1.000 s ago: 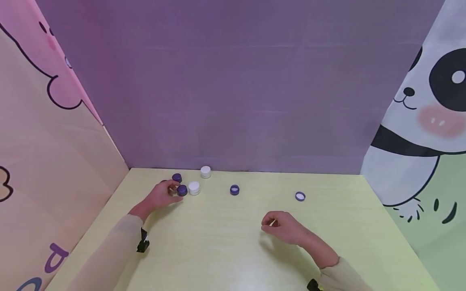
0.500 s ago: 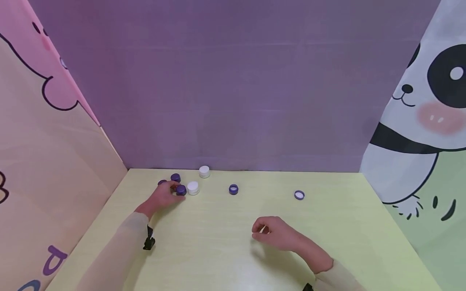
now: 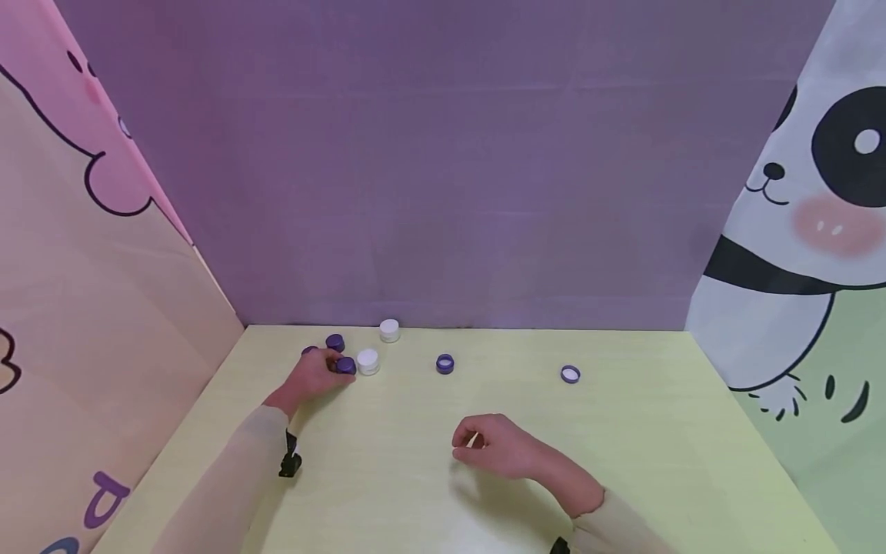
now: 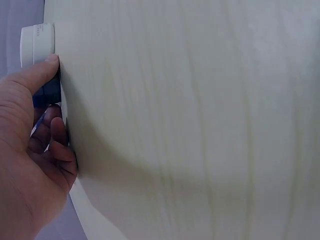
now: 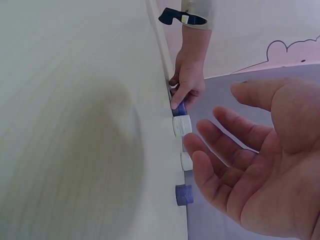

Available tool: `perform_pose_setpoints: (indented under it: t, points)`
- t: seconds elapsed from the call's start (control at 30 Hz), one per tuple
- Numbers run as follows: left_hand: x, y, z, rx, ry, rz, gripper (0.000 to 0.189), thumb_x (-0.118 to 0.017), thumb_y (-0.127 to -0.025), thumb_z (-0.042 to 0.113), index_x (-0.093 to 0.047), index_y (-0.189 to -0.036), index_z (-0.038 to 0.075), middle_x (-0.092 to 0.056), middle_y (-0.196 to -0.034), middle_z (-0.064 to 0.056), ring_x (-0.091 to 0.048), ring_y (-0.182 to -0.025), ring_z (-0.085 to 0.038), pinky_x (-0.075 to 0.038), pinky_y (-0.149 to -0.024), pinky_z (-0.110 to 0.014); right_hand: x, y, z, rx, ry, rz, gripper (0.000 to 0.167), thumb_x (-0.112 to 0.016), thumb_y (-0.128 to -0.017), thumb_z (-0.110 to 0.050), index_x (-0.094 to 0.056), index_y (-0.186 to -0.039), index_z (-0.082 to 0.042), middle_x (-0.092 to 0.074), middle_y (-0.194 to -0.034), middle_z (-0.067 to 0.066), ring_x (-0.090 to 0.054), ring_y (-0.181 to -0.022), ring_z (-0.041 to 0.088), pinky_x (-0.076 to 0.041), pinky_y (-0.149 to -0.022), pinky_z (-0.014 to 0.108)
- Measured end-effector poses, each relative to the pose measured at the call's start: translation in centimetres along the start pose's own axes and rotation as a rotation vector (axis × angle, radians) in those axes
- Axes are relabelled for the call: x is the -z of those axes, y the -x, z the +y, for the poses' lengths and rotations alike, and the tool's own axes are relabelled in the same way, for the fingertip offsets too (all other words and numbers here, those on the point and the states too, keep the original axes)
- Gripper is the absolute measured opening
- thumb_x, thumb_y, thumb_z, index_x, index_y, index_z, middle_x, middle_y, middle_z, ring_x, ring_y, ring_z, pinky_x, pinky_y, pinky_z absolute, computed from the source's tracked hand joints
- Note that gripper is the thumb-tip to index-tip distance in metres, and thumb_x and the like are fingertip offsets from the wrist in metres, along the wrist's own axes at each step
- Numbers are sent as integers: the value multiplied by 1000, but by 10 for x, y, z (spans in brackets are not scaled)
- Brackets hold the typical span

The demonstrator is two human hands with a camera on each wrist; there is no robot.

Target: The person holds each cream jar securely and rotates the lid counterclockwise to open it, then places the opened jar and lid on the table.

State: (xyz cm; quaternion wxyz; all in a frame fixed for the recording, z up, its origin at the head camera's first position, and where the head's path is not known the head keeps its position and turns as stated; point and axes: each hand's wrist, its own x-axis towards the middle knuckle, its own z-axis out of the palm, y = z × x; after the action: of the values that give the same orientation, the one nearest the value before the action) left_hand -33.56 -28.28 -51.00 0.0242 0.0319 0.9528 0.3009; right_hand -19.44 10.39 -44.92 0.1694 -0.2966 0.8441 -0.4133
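Observation:
My left hand point(image 3: 311, 381) is at the table's far left, thumb and fingers around a small round purple jar point(image 3: 346, 365). The left wrist view shows this jar point(image 4: 47, 95) dark blue beneath the thumb, partly hidden. A white jar point(image 3: 368, 362) with a lid stands just right of it, and another white jar point(image 3: 389, 331) farther back. Two more purple pieces lie beyond the left hand: one jar point(image 3: 335, 342), and one point(image 3: 309, 350) mostly covered by the hand. My right hand point(image 3: 498, 446) hovers over the table's middle, fingers loosely curved, holding nothing.
A purple piece with a hollow top point(image 3: 445, 364) stands right of the white jars. Farther right lies a purple ring-shaped piece with a white inside point(image 3: 571, 374). A purple backdrop point(image 3: 457, 192) rises behind the pale table point(image 3: 388, 462), with printed panels at both sides.
My right hand has moved left across the table, toward the middle. The left hand has shifted slightly right, its fingers closing in on the purple jar. The other pieces stay put.

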Motion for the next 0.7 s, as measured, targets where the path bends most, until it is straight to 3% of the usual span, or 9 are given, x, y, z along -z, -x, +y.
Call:
perform_pose_setpoints:
  t: [0.3,0.43,0.7]
  points:
    - [-1,1,1,11,27,4,53,-84,-77,31,-64,-111,-5,-65,-95,-12,-58,-88,-26,-49,-84,-41,-2,-6,0,-21,-33,10,4,-67,-92,-21,-66,-93,-17,-63,-87,-9,-59,-72,13,-48,-63,26]
    - [3,7,8,23,52,9,53,-83,-78,29,-64,-114,-5,-66,-101,-15,-59,-94,-29,-48,-86,-43,-2,-6,2,-32,-45,8,4,-67,-92,-20,-66,-93,-16,-63,-88,-8,-59,-73,15,-47,-65,27]
    - [7,15,21,-23,122,42,50,-83,-78,21,-64,-117,-5,-66,-107,-20,-65,-89,-29,-54,-66,-31,-2,-5,6,-39,-48,9,4,-67,-92,-19,-66,-93,-16,-62,-88,-7,-59,-74,16,-47,-65,28]
